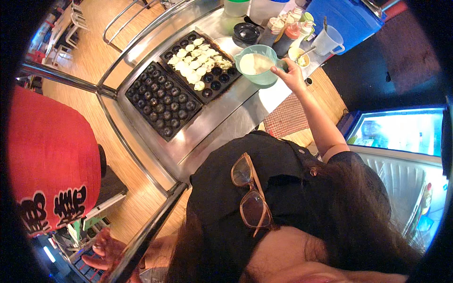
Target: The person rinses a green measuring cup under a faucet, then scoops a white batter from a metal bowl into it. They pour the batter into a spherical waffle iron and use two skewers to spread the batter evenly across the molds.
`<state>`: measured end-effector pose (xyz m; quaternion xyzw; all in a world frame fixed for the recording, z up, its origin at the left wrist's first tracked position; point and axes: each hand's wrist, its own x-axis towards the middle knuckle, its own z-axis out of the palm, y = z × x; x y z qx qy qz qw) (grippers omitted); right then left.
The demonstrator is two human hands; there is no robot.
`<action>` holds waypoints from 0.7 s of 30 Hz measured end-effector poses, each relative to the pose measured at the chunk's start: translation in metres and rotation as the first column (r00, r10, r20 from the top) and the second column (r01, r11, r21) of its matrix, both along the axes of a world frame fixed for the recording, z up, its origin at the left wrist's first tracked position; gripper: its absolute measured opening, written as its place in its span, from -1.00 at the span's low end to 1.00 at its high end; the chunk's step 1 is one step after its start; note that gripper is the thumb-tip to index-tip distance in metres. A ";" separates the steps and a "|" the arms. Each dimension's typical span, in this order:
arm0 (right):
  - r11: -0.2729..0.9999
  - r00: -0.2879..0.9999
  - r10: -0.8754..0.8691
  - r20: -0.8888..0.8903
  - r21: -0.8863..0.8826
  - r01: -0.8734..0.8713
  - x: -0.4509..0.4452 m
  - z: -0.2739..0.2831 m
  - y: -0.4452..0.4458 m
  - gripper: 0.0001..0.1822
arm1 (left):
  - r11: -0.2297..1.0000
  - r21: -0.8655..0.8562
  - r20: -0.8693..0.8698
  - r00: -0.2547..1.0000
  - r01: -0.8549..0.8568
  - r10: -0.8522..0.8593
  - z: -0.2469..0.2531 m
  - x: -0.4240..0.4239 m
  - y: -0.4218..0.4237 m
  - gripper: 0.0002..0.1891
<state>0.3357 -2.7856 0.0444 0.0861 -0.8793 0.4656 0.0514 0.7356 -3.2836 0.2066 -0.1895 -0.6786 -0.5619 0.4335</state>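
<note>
My right hand (291,75) grips the handle of a translucent green pouring jug (260,80) with pale batter inside. The jug is held just beyond the right corner of a cast takoyaki pan (216,84). Pale batter with lumps (194,63) covers the middle of that pan, while dark wells show at its near right side and far left corner. Beside it lies a second takoyaki pan (161,100) with dark wells. My left hand (102,249) is at the lower left, partly behind a dark rail (141,231); its grip is unclear.
Sauce bottles (292,31), a black bowl (246,32), a small cup with a spoon (299,58) and a clear measuring jug (328,40) stand past the pans. A metal rail (124,60) borders the counter (216,131). A red lantern (53,155) hangs left; a lit fridge (396,169) stands right.
</note>
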 end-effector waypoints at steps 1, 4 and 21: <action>1.000 1.000 0.005 0.002 -0.008 -0.005 -0.004 -0.005 -0.003 -0.50 | 0.999 -0.003 -0.017 0.998 0.053 -0.053 0.000 -0.001 0.005 -0.41; 0.998 0.999 0.029 0.018 -0.059 -0.028 -0.014 -0.009 -0.012 -0.51 | 0.991 0.018 -0.045 0.991 0.129 -0.128 -0.006 -0.007 0.011 -0.42; 0.984 0.996 0.043 0.084 0.167 -0.057 -0.044 -0.001 -0.015 -0.45 | 0.977 0.052 -0.052 0.978 0.206 -0.203 -0.022 -0.050 0.012 -0.46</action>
